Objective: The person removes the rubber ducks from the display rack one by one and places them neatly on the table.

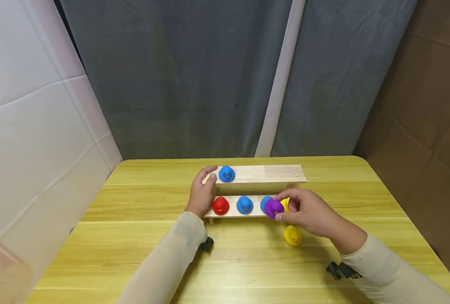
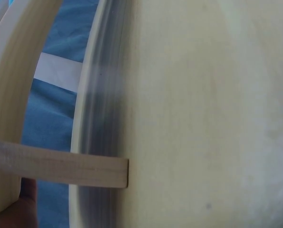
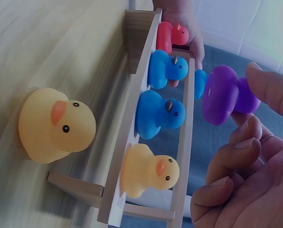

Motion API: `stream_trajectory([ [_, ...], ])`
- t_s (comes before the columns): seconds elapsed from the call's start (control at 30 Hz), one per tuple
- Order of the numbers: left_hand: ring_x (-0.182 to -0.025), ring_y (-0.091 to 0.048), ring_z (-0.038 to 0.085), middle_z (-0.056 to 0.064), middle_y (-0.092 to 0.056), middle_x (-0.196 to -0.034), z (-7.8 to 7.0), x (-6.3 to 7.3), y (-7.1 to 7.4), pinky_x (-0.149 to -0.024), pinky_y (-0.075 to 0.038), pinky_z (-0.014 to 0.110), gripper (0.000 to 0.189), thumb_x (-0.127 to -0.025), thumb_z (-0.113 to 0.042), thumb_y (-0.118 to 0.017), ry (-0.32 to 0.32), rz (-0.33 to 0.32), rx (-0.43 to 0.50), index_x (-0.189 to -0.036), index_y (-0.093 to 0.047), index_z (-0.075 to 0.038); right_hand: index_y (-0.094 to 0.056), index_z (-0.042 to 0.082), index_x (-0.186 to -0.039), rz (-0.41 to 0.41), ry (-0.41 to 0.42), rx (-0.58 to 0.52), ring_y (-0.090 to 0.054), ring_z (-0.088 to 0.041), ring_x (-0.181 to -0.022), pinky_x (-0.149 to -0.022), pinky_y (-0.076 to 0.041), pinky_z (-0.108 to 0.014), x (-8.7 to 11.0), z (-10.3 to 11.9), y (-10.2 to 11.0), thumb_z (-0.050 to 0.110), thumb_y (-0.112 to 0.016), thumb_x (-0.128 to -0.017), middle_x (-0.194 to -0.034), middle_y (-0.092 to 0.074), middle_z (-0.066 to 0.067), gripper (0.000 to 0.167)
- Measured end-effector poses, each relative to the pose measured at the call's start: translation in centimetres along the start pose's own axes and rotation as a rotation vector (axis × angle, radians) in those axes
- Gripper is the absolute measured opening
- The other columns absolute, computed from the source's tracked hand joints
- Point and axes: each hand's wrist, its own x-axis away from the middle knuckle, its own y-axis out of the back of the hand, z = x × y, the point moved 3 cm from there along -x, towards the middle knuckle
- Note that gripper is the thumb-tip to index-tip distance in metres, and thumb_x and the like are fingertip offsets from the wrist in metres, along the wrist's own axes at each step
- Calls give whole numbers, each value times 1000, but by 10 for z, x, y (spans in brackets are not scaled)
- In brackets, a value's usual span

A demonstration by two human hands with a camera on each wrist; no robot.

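Observation:
A two-tier wooden rack stands on the table. My left hand grips the rack's left end, beside a blue duck on the upper board. My right hand pinches a purple rubber duck between thumb and fingers, held above the lower board. Along that board sit a red duck, a blue duck, another blue duck and a yellow duck. In the head view the purple duck and right hand partly hide the last two.
A loose yellow duck rests on the wooden table before the rack's right end. Behind the table hangs a grey curtain. A white cloth wall rises at left, a brown one at right.

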Motion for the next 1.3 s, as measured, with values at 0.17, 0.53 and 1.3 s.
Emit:
stream_trajectory([
  [0.17, -100, -50, 22, 12, -57, -133, -1, 1, 0, -108, -39, 41, 33, -111, -27, -52, 6, 1, -3, -142, -63, -21, -73, 7, -120, 7, -6, -23, -44, -18, -65, -52, -33, -24, 2, -4, -2, 17, -88, -87, -73, -48, -4, 38],
  [0.53, -130, -47, 25, 9, -55, -147, 0, -1, 1, -123, -31, 48, 35, -111, -25, -52, -4, 5, -3, -144, -62, -16, -74, 9, -119, 44, -22, -40, -44, -17, -64, -51, -33, -24, 5, -10, -9, 18, -88, -87, -72, -47, -2, 37],
  [1.3, -122, -51, 18, 9, -57, -141, -3, 2, 1, -117, -36, 40, 33, -111, -23, -52, -21, 0, 1, -142, -63, -16, -77, 9, -115, 55, -1, -14, -43, -13, -62, -51, -33, -22, 7, -23, -19, 19, -89, -85, -69, -47, 0, 34],
])
